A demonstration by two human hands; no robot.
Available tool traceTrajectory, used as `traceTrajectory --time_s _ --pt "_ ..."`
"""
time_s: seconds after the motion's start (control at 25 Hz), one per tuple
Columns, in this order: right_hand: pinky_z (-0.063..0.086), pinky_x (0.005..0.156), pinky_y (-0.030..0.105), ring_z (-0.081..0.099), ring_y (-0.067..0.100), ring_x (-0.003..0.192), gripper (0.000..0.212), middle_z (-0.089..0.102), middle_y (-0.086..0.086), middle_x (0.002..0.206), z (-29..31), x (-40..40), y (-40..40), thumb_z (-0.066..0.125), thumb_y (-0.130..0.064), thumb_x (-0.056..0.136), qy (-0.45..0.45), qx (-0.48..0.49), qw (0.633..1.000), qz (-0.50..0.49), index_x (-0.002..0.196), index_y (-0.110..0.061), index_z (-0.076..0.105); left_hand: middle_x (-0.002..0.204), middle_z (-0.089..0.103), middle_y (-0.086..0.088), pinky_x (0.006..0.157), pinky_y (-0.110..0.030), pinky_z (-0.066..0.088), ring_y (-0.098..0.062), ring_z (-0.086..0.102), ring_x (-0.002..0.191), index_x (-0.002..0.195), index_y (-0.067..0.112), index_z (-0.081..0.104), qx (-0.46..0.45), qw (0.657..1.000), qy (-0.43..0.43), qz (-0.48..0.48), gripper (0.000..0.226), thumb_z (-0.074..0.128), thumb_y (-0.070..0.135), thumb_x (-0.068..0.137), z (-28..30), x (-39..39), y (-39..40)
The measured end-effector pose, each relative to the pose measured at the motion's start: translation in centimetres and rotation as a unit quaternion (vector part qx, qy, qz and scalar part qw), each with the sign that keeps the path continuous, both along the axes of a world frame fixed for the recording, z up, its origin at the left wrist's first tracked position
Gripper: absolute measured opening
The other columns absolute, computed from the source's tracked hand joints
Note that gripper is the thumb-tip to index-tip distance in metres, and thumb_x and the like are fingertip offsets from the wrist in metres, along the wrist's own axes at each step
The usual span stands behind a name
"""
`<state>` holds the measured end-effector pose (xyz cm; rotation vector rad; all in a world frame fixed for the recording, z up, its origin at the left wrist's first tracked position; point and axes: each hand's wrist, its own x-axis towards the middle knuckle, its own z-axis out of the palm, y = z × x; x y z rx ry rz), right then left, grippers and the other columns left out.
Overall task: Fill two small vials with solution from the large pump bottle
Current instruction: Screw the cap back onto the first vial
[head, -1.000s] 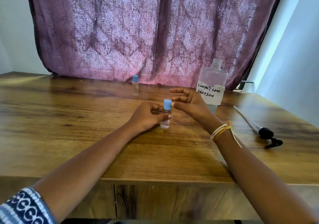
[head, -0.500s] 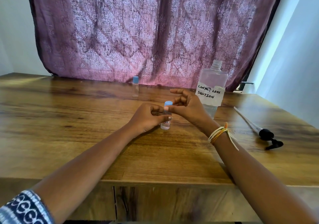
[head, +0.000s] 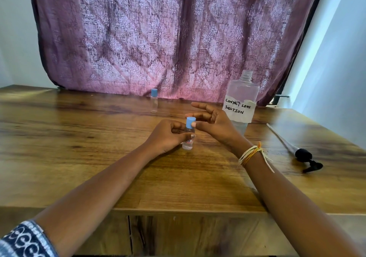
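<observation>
Your patterned blue-and-white sleeve (head: 23,239) sits at the near left corner, over the front edge of the brown wooden desk (head: 79,157). Farther in, your left hand (head: 168,136) is curled around the body of a small clear vial with a light blue cap (head: 189,133), which stands upright on the desk. Your right hand (head: 213,124) pinches that cap between thumb and forefinger, the other fingers spread loose; a yellow and orange thread band (head: 250,154) circles that wrist. To the right lies the detached black pump head with its long clear tube (head: 303,155). Behind your right hand stands the large clear bottle labelled CONTACT LENS SOLUTION (head: 240,100), its neck uncapped. A second small blue-capped vial (head: 154,100) stands near the purple patterned curtain (head: 158,39).
</observation>
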<state>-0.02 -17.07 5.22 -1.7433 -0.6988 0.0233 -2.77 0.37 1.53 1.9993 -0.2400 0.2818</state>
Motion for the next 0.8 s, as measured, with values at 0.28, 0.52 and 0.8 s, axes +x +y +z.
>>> traceTrajectory --time_s 0.28,0.52,0.8 --pt "0.056 0.088 0.022 0.071 0.013 0.098 0.036 0.072 0.014 0.108 -0.1 0.0 0.2 0.073 0.000 0.081 -0.050 -0.041 0.997 -0.053 0.117 -0.001 0.066 0.099 0.077 0.002 0.084 -0.026 0.052 -0.002 0.069 0.088 0.102 0.019 0.076 0.016 1.000 -0.003 -0.008 0.021 0.075 0.025 0.082 -0.1 -0.1 -0.1" --pt "0.058 0.080 0.020 0.072 0.001 0.081 0.025 0.074 -0.004 0.086 -0.8 0.0 1.1 0.082 -0.005 0.072 -0.052 0.003 0.993 -0.105 0.091 -0.018 0.073 0.096 0.075 0.011 0.069 -0.011 0.047 0.009 0.065 0.079 0.099 0.021 0.077 0.051 0.997 -0.046 0.019 0.020 0.077 0.025 0.079 -0.2 0.0 0.0" --pt "0.051 0.097 0.025 0.064 0.015 0.109 0.054 0.065 0.006 0.122 -0.9 -0.1 0.1 0.077 -0.002 0.078 0.005 -0.108 0.994 0.005 0.127 -0.009 0.056 0.090 0.077 0.002 0.079 -0.027 0.056 -0.009 0.072 0.083 0.097 0.018 0.077 0.026 1.000 0.004 0.011 0.033 0.087 0.023 0.066 -0.1 -0.2 0.4"
